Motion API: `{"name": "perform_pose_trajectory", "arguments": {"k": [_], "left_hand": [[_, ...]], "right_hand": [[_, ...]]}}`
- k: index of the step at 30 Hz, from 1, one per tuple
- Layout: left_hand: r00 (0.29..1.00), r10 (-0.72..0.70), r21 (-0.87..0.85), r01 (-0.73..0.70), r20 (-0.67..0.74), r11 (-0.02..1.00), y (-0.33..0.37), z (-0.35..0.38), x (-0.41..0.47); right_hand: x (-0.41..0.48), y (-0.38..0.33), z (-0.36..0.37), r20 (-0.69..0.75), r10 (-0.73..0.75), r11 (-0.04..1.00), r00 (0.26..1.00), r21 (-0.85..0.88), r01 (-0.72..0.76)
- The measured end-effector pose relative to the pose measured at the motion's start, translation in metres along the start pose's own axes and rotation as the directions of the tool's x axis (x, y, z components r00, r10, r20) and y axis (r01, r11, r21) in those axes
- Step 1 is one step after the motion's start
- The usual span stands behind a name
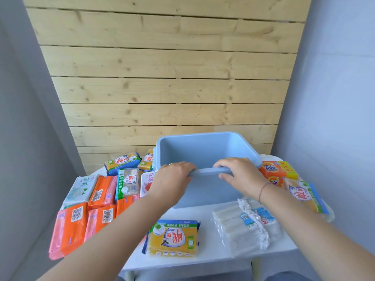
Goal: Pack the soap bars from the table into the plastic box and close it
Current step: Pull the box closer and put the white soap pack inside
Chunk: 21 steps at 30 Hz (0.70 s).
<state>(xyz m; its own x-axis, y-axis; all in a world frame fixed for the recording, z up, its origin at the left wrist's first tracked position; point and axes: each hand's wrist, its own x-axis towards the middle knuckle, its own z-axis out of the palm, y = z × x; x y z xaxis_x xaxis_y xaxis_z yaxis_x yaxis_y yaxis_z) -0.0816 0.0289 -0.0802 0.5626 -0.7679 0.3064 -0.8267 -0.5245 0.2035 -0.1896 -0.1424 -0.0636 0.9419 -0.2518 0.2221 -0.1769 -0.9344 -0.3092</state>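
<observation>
An empty light-blue plastic box (205,151) stands on the white table (213,258), tilted towards me, with no lid in sight. My left hand (172,179) and my right hand (241,175) both grip its near rim. Wrapped soap bars lie all around it: orange packs (81,218) at the left, a yellow pack (173,239) in front, a clear pack of white bars (243,226) at the front right, an orange Tide pack (279,169) at the right, and a yellow and blue pack (123,160) behind at the left.
A wall of pale wooden planks (166,78) rises right behind the table. Grey walls close in on both sides. Some packs at the left and right overhang the table's edges. A green and white pack (81,189) lies at the far left.
</observation>
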Motion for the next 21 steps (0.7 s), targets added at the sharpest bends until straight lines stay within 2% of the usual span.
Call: {"name": "perform_pose_trajectory", "arguments": {"k": [12,16,17,18,19,21], "left_hand": [[0.999,0.038,0.014,-0.038,0.018,0.999,0.018,-0.011,-0.043],[0.999,0.033,-0.002,-0.033,-0.006,0.999,0.016,-0.011,-0.042],[1.000,0.029,-0.013,-0.029,-0.007,0.999,0.016,-0.011,-0.042],[1.000,0.029,-0.021,-0.029,-0.010,0.999,0.016,-0.012,-0.043],[0.999,0.031,-0.027,-0.031,-0.013,0.999,0.017,-0.012,-0.043],[0.999,0.035,-0.033,-0.035,-0.014,0.999,0.019,-0.014,-0.044]], "right_hand": [[-0.044,-0.012,-0.003,-0.023,-0.059,0.997,0.998,-0.050,0.057],[-0.069,0.001,-0.013,-0.289,-0.055,0.992,0.956,0.097,0.087],[-0.078,0.009,-0.016,-0.290,-0.050,0.989,0.956,0.122,0.088],[-0.086,0.018,-0.017,-0.214,-0.035,0.988,0.976,0.137,0.065],[-0.091,0.027,-0.015,-0.057,-0.015,0.991,0.998,0.134,0.022],[-0.097,0.043,-0.006,0.281,0.023,1.000,0.959,0.009,-0.027]]}}
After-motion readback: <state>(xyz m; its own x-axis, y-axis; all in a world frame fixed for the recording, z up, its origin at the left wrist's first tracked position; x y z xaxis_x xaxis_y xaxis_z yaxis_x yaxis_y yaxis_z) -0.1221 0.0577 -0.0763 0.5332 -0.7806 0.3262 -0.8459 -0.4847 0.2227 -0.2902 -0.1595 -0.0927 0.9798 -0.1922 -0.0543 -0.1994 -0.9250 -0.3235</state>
